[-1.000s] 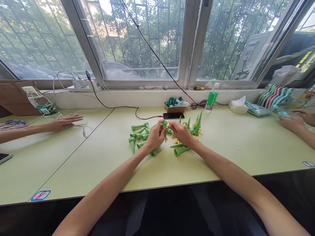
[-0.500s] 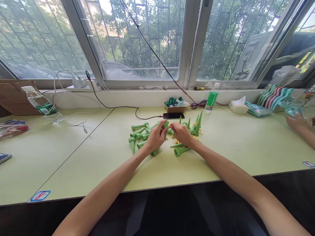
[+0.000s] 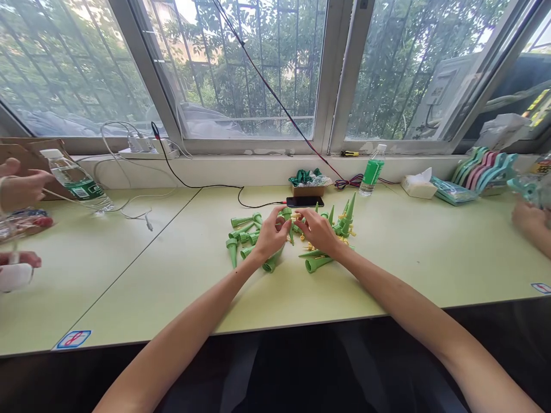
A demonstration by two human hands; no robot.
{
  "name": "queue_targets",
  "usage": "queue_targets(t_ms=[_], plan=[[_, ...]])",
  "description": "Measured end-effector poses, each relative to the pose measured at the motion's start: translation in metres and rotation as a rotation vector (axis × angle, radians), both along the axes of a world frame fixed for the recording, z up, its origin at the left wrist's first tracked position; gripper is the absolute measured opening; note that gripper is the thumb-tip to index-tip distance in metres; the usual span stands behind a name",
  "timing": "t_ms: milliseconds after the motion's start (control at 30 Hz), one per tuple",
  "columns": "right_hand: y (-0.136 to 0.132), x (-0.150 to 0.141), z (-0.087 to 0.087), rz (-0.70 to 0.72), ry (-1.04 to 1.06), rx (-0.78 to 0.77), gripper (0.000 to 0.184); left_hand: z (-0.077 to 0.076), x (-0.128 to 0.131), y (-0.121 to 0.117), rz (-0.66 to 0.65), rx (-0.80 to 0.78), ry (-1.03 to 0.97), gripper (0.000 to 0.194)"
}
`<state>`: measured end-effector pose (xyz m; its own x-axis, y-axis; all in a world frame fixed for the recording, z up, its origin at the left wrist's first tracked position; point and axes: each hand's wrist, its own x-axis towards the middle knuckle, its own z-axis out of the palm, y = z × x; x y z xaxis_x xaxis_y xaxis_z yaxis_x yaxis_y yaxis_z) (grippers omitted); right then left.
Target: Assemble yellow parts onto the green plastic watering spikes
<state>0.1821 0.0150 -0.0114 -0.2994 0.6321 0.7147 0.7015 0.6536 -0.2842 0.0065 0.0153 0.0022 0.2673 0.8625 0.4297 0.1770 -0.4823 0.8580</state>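
Observation:
My left hand (image 3: pixel 270 236) is closed round a green plastic plant-watering spike (image 3: pixel 287 213), its wide end up and its point down. Against that upper end, my right hand (image 3: pixel 319 230) pinches a small yellow valve piece (image 3: pixel 296 215); whether the two parts are joined I cannot tell. Several green spikes (image 3: pixel 232 252) lie to the left, partly behind my left hand. On the right, more spikes with yellow pieces attached (image 3: pixel 349 215) point upward, and another spike (image 3: pixel 317 264) lies below my right wrist. Loose yellow pieces (image 3: pixel 309 246) are scattered between my hands.
Behind my hands lie a cabled phone (image 3: pixel 305 201) and a small carton (image 3: pixel 310 190). Water bottles stand at right (image 3: pixel 372 172) and lean at left (image 3: pixel 81 186). Farther right are tissues (image 3: pixel 417 187) and hangers (image 3: pixel 484 172). Other people's hands show at left (image 3: pixel 21 186) and right (image 3: pixel 529 223).
The yellow piece between my hands shows more plainly, and my right fingers have shifted slightly. Another person's hands have come in at the left edge with a white object; the phone there is hidden.

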Motion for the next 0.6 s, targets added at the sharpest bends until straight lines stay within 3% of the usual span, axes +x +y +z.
queue_targets(t_ms=[233,600], plan=[[-0.002,0.001,0.003,0.043,-0.013,0.002,0.02,0.009,0.001,-0.003,-0.101,-0.338,-0.286,0.055],[0.004,0.004,-0.003,0.027,-0.025,0.04,0.018,0.008,0.0,-0.002,-0.145,-0.311,-0.258,0.054]])
